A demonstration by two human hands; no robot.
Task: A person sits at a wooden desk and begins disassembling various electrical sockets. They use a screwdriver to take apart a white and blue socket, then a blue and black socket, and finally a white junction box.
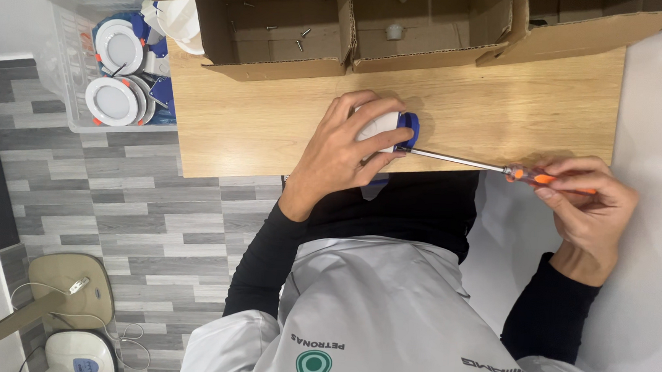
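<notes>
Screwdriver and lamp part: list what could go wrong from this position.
1. The screwdriver tip meets the white and blue lamp part close to the left hand; a slip could likely jab the fingers.
2. The right hand holds only the far end of the handle, so the long shaft may wobble off the screw.
3. The part sits near the edge of the wooden table; a push might slide it off.
</notes>
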